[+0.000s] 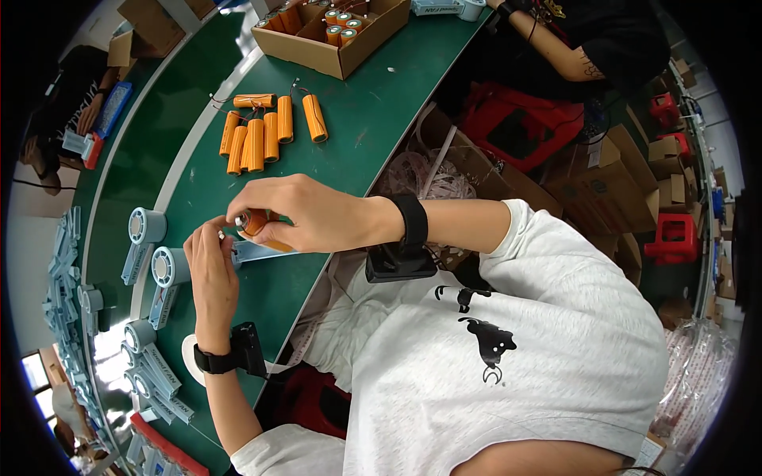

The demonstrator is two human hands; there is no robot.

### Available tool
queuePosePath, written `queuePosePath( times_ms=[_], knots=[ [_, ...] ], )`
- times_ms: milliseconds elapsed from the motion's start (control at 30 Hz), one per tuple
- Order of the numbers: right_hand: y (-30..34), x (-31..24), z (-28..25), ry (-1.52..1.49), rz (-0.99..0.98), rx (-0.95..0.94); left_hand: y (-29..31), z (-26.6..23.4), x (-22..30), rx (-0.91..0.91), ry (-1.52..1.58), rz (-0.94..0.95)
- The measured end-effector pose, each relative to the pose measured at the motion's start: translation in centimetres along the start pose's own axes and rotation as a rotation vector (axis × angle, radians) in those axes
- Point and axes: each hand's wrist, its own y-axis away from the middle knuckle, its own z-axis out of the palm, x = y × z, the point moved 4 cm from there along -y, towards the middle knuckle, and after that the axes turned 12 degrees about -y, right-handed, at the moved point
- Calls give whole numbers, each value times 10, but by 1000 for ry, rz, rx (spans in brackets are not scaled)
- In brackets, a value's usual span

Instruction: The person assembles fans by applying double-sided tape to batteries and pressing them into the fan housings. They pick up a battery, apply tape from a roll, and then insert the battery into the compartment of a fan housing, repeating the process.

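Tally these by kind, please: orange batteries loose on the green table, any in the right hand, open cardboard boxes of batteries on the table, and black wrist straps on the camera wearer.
Loose orange batteries that I can make out: 7
Orange battery in the right hand: 1
Open cardboard box: 1, contents not counted
Black wrist straps: 2
Total: 11

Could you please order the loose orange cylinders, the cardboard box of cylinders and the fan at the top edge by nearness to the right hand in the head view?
1. Loose orange cylinders: just beyond the right hand.
2. Cardboard box: farther up.
3. Fan: top edge, right of the box.
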Motion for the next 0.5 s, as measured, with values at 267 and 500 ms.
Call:
queuePosePath(
  times_ms=[267, 500],
  knots=[
    [-2, 4, 26, 447, -162, -271, -2, -3, -3, -67, 161, 8],
    [-25, 6, 28, 606, 159, -581, -2, -2, -7, 32, 51, 25]
  ],
)
